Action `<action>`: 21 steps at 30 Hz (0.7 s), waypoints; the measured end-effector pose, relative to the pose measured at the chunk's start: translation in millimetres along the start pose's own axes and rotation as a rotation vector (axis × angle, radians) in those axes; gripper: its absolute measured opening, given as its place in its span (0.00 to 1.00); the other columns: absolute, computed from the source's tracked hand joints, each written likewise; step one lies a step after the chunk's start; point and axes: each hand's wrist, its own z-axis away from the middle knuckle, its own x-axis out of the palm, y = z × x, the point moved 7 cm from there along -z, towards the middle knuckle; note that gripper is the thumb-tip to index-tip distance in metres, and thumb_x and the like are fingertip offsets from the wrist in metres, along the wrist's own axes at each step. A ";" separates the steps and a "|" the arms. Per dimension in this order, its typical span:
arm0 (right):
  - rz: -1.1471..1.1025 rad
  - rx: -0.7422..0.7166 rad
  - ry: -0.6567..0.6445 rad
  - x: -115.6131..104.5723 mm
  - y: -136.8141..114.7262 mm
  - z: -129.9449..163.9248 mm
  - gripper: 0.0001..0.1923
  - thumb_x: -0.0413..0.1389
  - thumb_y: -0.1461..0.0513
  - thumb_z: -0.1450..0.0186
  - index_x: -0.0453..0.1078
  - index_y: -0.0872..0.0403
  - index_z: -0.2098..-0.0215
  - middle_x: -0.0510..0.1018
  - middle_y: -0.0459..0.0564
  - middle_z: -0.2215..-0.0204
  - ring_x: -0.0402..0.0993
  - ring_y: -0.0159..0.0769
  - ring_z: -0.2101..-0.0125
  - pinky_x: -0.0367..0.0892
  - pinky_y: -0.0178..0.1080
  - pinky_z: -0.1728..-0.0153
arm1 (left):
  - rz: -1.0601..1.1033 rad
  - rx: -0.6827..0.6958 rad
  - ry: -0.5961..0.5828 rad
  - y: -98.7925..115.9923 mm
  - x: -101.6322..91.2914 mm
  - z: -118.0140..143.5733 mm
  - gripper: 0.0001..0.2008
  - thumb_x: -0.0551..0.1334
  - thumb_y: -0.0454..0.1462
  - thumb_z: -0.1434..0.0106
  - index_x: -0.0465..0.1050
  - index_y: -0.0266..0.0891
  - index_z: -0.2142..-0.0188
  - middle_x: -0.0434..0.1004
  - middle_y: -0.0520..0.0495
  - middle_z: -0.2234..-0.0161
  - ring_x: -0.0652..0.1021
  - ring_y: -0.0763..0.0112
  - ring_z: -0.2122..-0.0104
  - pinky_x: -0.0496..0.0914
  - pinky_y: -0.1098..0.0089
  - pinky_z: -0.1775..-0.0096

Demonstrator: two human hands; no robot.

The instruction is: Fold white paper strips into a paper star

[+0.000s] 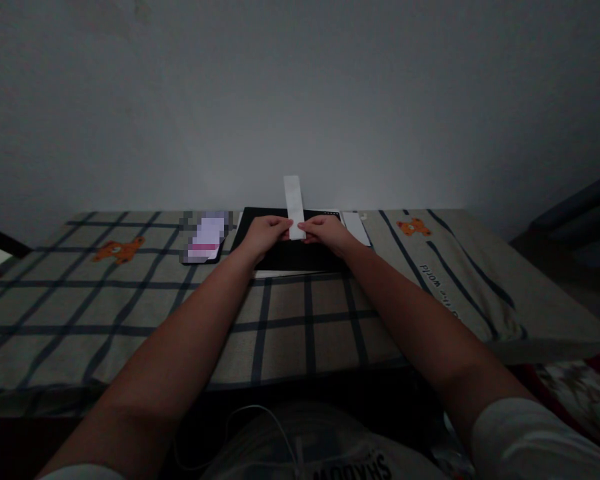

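Note:
Between my two hands stands a narrow strip of white paper (293,197), its long end pointing up and away from me. My left hand (269,233) pinches the strip's lower left edge with thumb and fingers. On the lower right edge, my right hand (327,232) holds it the same way. Both hands are just above a flat black board or folder (300,257), which has pale sheet edges showing around it. A white piece of paper or card (356,228) lies by the board's right side, close to my right hand.
A phone (206,237) with a lit, partly blurred screen lies left of the board. The checked tablecloth (285,320) with orange bear prints covers the table, which meets a grey wall (300,100) behind. A white cable (257,408) hangs near my lap.

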 end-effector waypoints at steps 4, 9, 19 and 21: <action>0.064 -0.026 0.014 -2.1 -0.2 -1.6 0.06 0.62 0.62 0.44 0.72 0.56 0.76 0.75 0.46 0.79 0.70 0.25 0.79 0.71 0.31 0.74 | 0.035 -0.033 -0.028 -3.6 1.0 -1.5 0.05 0.65 0.36 0.46 0.76 0.34 0.74 0.75 0.50 0.77 0.73 0.76 0.76 0.70 0.69 0.63; 0.100 -0.028 -0.003 -0.4 -1.1 -0.5 0.06 0.62 0.63 0.44 0.72 0.57 0.76 0.75 0.46 0.80 0.70 0.25 0.80 0.70 0.29 0.76 | 0.085 -0.052 -0.027 -8.9 -0.9 -6.1 0.07 0.67 0.37 0.48 0.76 0.34 0.73 0.76 0.47 0.75 0.75 0.75 0.73 0.71 0.69 0.63; 0.101 0.035 -0.098 7.3 0.6 5.3 0.02 0.60 0.66 0.42 0.74 0.59 0.71 0.77 0.48 0.78 0.73 0.26 0.77 0.70 0.28 0.74 | 0.118 0.055 0.056 -7.4 -9.4 -13.0 0.11 0.67 0.41 0.49 0.76 0.34 0.70 0.77 0.47 0.72 0.74 0.75 0.73 0.71 0.70 0.63; 0.087 0.043 -0.106 8.3 0.8 5.3 0.01 0.59 0.68 0.42 0.73 0.59 0.72 0.77 0.47 0.78 0.73 0.25 0.77 0.70 0.28 0.74 | 0.114 0.065 0.055 -7.8 -9.1 -13.8 0.11 0.67 0.41 0.49 0.76 0.34 0.70 0.77 0.47 0.71 0.74 0.74 0.73 0.71 0.70 0.63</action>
